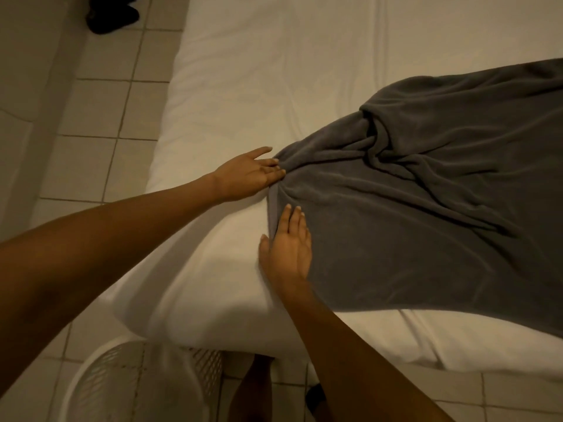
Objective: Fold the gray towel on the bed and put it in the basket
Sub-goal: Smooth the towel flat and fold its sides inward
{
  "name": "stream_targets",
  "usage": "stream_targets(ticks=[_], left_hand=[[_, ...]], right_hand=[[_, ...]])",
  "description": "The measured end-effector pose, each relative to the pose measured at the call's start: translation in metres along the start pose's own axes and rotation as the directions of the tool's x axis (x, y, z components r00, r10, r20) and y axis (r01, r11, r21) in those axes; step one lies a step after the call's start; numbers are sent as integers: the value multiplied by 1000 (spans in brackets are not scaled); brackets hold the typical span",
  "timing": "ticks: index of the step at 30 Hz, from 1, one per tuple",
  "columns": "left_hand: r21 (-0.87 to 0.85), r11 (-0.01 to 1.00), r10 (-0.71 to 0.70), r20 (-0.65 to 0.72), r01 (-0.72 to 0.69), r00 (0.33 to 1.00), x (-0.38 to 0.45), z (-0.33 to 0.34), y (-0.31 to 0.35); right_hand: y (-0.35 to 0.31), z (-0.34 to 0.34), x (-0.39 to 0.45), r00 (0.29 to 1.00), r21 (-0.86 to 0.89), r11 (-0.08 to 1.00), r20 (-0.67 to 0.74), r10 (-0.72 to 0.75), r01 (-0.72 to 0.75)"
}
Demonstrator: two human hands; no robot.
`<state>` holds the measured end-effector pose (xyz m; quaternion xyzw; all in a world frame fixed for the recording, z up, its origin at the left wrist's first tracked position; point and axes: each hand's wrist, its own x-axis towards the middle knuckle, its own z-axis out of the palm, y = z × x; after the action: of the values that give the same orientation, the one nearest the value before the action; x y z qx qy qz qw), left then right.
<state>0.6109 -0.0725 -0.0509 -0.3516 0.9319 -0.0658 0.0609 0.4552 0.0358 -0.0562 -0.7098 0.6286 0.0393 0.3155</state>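
Note:
The gray towel (426, 214) lies spread and rumpled across the right part of the white bed (274, 71), with bunched folds near its middle. My left hand (246, 175) reaches to the towel's left tip; its fingertips touch the gathered edge, fingers apart. My right hand (286, 251) rests flat on the towel's near left edge, fingers stretched out. The white plastic basket (122, 388) with slotted walls stands on the floor at the bed's near corner, below my left arm.
Beige floor tiles (91, 117) run along the left of the bed and in front of it. A dark object (111, 15) lies on the floor at the top left. My foot (253, 388) stands beside the basket.

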Motion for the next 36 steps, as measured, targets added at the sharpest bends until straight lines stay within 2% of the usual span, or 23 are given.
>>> stream_targets(ticks=[3, 6, 12, 17, 21, 24, 27, 30, 32, 34, 36], left_hand=[[4, 998, 63, -78, -63, 995, 3, 4, -2], [26, 992, 124, -89, -122, 988, 7, 9, -8], [84, 992, 93, -11, -91, 996, 44, 8, -31], [83, 989, 120, -10, -119, 993, 91, 9, -37], [43, 999, -3, -106, 7, 994, 125, -1, -47], [41, 992, -111, -168, 119, 980, 146, -21, -57], [82, 979, -164, -248, 189, 955, 156, -29, -75], [-29, 967, -250, -314, 253, 916, 161, -37, -97], [-170, 953, -296, -351, 251, 888, 168, -46, -100], [-288, 918, -359, -309, 273, 881, 175, -56, -100], [-227, 923, -362, -246, 310, 899, 176, -64, -110]], right_hand=[[-8, -7, 16, 997, -65, 995, -5, 82, -82], [-5, -20, 19, 984, -32, 983, 7, 180, -180], [4, -48, -10, 996, 180, 982, 82, 45, -60], [15, -51, -12, 998, 252, 966, 41, 53, -62], [21, -57, -16, 999, 291, 956, 39, 31, -41], [30, -59, -17, 996, 297, 951, 50, 80, -91], [34, -67, -20, 993, 343, 935, -42, 110, -89], [36, -77, -20, 987, 367, 928, -110, 118, -70], [39, -81, -21, 993, 351, 934, -72, 93, -62], [44, -81, -23, 995, 330, 941, -27, 92, -78], [49, -81, -26, 992, 335, 937, -34, 118, -100]])
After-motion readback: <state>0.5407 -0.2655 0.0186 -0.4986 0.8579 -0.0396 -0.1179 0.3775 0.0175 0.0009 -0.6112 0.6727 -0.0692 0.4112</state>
